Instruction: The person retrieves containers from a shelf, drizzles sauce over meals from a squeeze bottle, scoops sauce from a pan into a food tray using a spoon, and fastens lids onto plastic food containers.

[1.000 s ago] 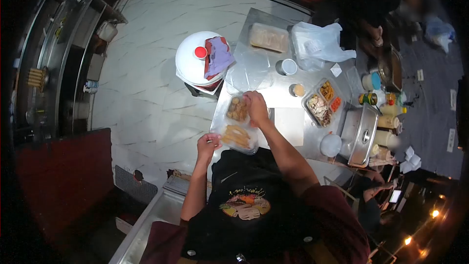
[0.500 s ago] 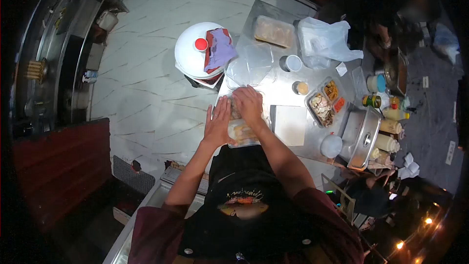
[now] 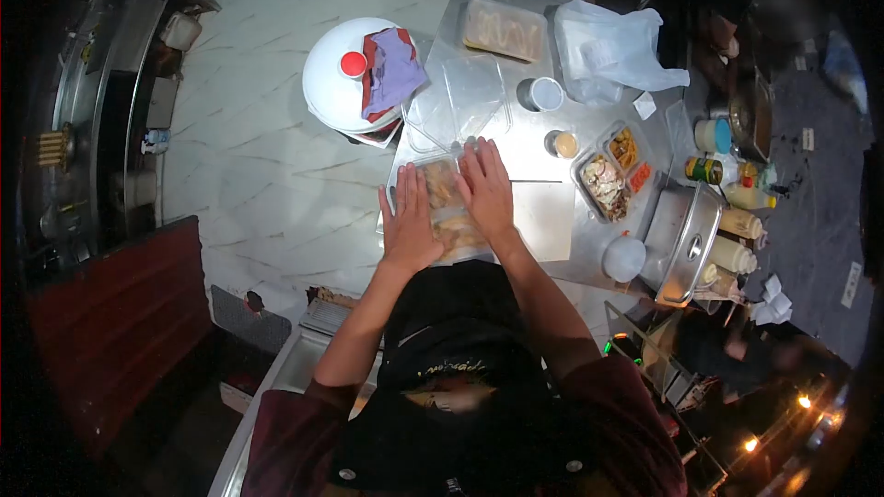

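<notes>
A clear-lidded plastic takeaway container with brownish food inside sits at the near left edge of the metal table, in front of my body. My left hand lies flat along its left side, fingers stretched out. On the opposite side rests my right hand, its fingers also straight and pressed to the lid's edge. Neither hand is wrapped around the container. Just beyond it are loose clear plastic lids. To the right of my right hand lies a white square board or sheet.
An open compartment tray of food, a small sauce cup, a lidded cup, a closed container and a plastic bag stand on the table. A white drum is at left, a steel pan at right.
My right hand has shifted from over the lid to its right side, with fingers straighter. More of the container's top shows between my hands. The camera view has moved slightly.
</notes>
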Available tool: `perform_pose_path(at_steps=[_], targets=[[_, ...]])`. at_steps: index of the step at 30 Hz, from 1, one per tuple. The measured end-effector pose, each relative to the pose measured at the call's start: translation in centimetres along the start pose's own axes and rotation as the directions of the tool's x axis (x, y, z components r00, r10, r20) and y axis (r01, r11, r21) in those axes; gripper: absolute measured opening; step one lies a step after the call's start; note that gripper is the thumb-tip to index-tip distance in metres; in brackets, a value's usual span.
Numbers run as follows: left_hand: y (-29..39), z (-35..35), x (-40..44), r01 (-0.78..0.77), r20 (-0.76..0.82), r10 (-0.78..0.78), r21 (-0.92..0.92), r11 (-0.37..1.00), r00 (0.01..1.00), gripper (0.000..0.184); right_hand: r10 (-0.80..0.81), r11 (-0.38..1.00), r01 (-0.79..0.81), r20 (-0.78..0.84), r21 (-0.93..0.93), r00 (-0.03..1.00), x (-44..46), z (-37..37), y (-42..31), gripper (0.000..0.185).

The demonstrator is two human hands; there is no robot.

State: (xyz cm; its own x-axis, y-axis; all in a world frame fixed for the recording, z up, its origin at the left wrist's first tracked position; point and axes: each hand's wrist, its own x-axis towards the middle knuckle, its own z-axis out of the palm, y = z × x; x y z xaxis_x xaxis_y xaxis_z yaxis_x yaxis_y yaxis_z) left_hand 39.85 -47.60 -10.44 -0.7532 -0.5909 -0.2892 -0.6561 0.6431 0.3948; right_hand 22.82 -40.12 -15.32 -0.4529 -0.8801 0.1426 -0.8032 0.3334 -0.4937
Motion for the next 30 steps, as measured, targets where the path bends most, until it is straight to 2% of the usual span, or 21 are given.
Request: perform_pose_path(at_steps=[2,5,8,11,14,17,20,23,26,30], targets=[[0.6,2.3,0.5,0.002,-0.166,-0.018,-0.097,0.995,0.986,0.102,-0.003,1.0,0.003,0.0,-0.012,1.0,0.1,0.2,0.1,0.057],[1.5,4.1,1.3,0.008,-0.265,-0.025,-0.065,0.998,0.964,0.086,-0.009,1.0,0.008,0.019,0.021,1.0,0.2,0.4,0.6,0.057],[1.9,4.4,1.5,-0.002,-0.295,0.005,0.01,1.0,0.956,0.076,-0.002,1.0,0.002,0.048,-0.001,0.999,0.3,0.1,0.7,0.056],[2.0,4.1,1.5,0.029,-0.262,-0.014,0.052,0.998,0.965,0.072,-0.028,0.99,0.037,0.072,-0.133,0.997,0.5,-0.5,-0.1,0.056],[1.8,3.9,1.6,0.063,-0.208,-0.045,0.081,0.995,0.977,0.08,-0.219,0.974,0.225,0.133,-0.033,0.967,0.8,-0.6,-0.4,0.053],[1.4,2.8,2.0,0.097,-0.122,-0.088,0.075,0.992,0.989,0.088,-0.198,0.979,0.202,0.161,-0.01,0.967,0.9,-0.7,-0.3,0.054],[0.3,3.4,3.2,-0.06,-0.158,0.068,0.054,0.997,0.985,0.093,-0.198,0.98,0.201,0.194,0.002,0.961,0.8,-1.0,-0.1,0.058],[0.1,3.5,3.5,-0.07,-0.115,0.082,0.108,0.992,0.99,0.094,-0.203,0.979,0.204,0.192,0.014,0.96,0.8,-0.6,0.5,0.059],[0.2,3.3,3.8,-0.048,-0.132,0.065,0.124,0.991,0.989,0.095,0.004,0.999,-0.001,0.113,-0.032,0.994,-1.7,-1.7,-0.4,0.059],[0.0,3.5,4.3,-0.021,-0.158,0.051,0.186,0.982,0.986,0.09,0.088,0.993,-0.078,0.116,-0.093,0.989,-4.1,-1.1,-0.5,0.063]])
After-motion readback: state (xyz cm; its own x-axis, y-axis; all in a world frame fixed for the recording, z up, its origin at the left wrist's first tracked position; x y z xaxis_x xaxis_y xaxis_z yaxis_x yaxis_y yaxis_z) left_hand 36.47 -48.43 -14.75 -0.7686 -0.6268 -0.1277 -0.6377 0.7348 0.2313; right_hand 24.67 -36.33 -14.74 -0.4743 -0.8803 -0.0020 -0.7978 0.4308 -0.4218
